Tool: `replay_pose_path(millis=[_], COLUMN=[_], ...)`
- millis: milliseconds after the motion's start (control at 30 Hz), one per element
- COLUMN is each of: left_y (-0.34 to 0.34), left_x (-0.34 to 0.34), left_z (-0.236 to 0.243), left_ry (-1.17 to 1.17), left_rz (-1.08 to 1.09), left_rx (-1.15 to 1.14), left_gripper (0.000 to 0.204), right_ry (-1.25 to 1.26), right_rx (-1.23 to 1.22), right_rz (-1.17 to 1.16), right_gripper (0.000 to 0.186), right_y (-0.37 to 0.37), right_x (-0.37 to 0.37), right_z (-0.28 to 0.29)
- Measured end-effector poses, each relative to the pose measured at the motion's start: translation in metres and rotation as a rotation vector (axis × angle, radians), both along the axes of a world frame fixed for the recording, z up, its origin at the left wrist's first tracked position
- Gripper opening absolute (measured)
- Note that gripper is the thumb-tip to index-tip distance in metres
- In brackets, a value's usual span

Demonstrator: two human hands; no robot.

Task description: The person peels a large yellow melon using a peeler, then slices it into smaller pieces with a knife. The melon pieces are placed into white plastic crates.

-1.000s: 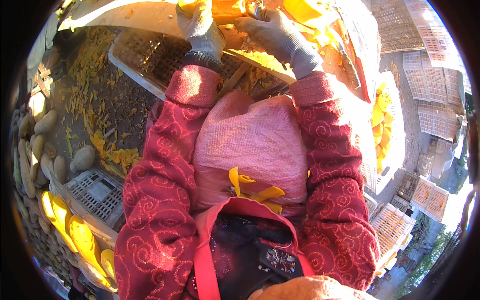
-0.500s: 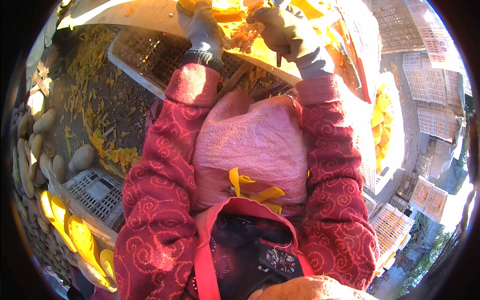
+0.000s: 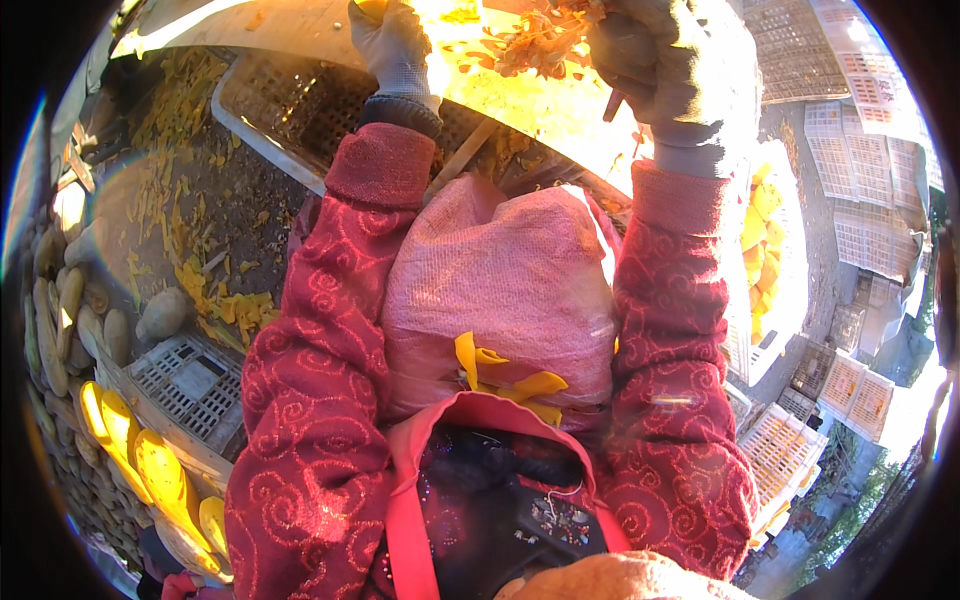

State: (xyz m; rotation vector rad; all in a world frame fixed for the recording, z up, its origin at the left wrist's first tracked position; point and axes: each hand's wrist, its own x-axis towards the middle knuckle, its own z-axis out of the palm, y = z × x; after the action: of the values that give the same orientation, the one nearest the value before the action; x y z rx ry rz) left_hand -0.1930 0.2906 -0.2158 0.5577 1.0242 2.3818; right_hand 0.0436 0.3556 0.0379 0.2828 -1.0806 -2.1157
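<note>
Two hands, one clear change: your right hand (image 3: 665,70) has swung outward and nearer the camera, and the gap to your left hand (image 3: 395,48) has widened. The pulp has shifted the same way; judgement: the action now sits with the right hand, the left merely steadying.

Materials, largest first.
- Sack: pink, woven, creased; below and between both sets of fingers.
- Board (image 3: 290,25): pale, smooth, sunlit; beyond the left fingers, glaring between the hands.
- Crate (image 3: 262,150): rigid, perforated, light-rimmed; below left of the left fingers.
- Pulp (image 3: 545,40): stringy, orange-brown, ragged; just left of the right fingers. Pinched or merely clinging, cannot tell.
- Yellow piece (image 3: 372,9): smooth; gripped in your left fingers, mostly out of frame.
- Handle (image 3: 613,104): dark, slim; juts below your right fingers, which appear curled round it.
</note>
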Motion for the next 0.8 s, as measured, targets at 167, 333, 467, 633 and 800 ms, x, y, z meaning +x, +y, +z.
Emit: replay_pose_path(millis=[167, 333, 467, 633, 800], left_y=[-0.013, -0.002, 0.001, -0.015, -0.019], left_x=[0.021, 0.056, 0.047, 0.064, 0.064], left_z=[0.038, 0.089, 0.069, 0.106, 0.108], left_ry=[0.091, -0.007, 0.015, 0.108, 0.16], left_rz=[0.238, 0.199, 0.25, 0.251, 0.168], left_rx=[0.029, 0.184, 0.068, -0.075, -0.07], left_gripper=[0.02, 0.022, 0.023, 0.025, 0.028], right_ry=[-0.297, 0.097, 0.158, 0.168, 0.039], right_rx=[-1.953, -3.247, -3.317, -3.368, -3.36], right_rz=[0.942, 0.761, 0.768, 0.733, 0.636], right_gripper=[0.008, 0.013, 0.022, 0.026, 0.031], right_y=[-0.003, 0.001, -0.001, -0.012, 0.007], right_x=[-0.009, 0.013, 0.022, 0.024, 0.035], right_z=[-0.017, -0.054, -0.044, -0.037, -0.052])
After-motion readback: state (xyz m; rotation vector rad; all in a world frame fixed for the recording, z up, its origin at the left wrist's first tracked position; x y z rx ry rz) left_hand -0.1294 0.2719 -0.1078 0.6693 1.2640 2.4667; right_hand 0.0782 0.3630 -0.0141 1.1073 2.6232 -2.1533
